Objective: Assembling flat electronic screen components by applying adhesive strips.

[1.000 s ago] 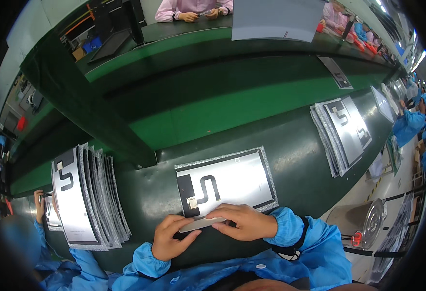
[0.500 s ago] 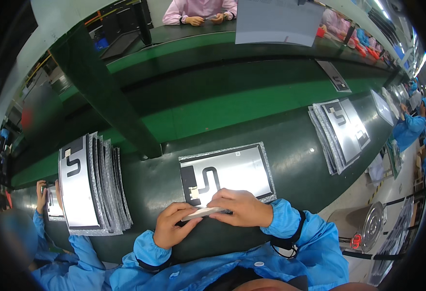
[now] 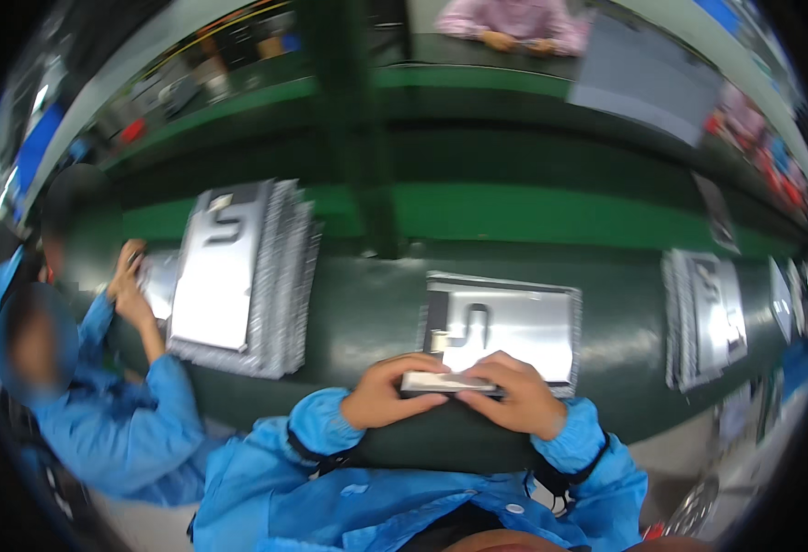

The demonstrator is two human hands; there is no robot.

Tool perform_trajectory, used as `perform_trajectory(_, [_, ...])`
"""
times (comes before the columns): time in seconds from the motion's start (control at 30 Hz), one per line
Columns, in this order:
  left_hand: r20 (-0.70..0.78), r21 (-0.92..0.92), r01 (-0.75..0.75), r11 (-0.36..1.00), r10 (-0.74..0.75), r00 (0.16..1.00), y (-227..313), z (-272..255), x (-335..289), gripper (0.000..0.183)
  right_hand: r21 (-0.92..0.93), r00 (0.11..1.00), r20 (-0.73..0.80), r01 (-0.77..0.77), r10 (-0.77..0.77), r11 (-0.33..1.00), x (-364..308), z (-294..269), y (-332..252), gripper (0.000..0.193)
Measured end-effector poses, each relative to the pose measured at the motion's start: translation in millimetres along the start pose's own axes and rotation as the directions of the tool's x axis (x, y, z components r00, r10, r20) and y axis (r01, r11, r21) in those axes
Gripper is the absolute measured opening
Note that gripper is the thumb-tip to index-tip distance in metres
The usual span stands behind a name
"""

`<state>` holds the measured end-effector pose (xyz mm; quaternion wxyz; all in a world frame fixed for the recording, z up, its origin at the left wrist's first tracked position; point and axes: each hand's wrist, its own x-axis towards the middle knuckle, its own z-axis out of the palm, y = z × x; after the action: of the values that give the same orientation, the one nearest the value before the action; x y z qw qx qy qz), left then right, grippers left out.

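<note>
In front of my body, my left hand (image 3: 391,390) and my right hand (image 3: 520,396) hold a small flat bar (image 3: 433,381) between them, with thumbs on the near side and fingers on the far side. Its top is pale and its near edge dark; its exact kind I cannot make out. Just beyond the hands lies a silver flat panel (image 3: 528,322), with a black border and a dark curved strip. Grey bubble wrap shows along the panel's edge. My fingers cover part of its near side.
To the left stands a tall stack of similar panels (image 3: 215,285) layered with bubble wrap. A smaller panel stack (image 3: 722,322) sits right. A green post (image 3: 349,129) rises behind the dark green bench (image 3: 358,304). A co-worker in blue (image 3: 137,414) works at far left.
The view has swung left, so bench and panels appear further right. The bar, tilted before, now lies nearly level, still in both hands. The panel stays on the bench.
</note>
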<state>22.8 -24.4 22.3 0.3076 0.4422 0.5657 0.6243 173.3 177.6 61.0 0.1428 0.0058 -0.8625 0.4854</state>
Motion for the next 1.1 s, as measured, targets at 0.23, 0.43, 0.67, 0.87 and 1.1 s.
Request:
perform_trajectory(0.23, [0.052,-0.271,0.197,0.942,-0.19,0.98,-8,14,-5,0.039,0.021,0.997,0.052,-0.06,0.059,0.998,-7,14,3,0.03])
perform_trajectory(0.43, [0.013,-0.241,0.172,0.955,-0.174,0.985,-4,14,-6,0.041,-0.015,0.992,0.006,-0.126,0.126,0.992,-10,22,3,0.03])
perform_trajectory(0.67, [-0.01,-0.17,0.181,0.969,-0.185,0.983,-5,14,-6,0.039,-0.088,0.996,-0.054,-0.071,0.067,0.994,-4,23,-3,0.026])
perform_trajectory(0.87, [0.047,-0.394,0.242,0.887,-0.244,0.969,-17,16,-4,0.04,-0.105,0.999,0.043,0.028,-0.024,0.994,-7,15,0,0.024])
perform_trajectory(1.1, [0.451,-0.369,0.587,0.72,-0.414,0.791,-8,10,0,0.038,-0.096,0.998,-0.05,0.024,-0.029,0.995,-8,9,-5,0.047])
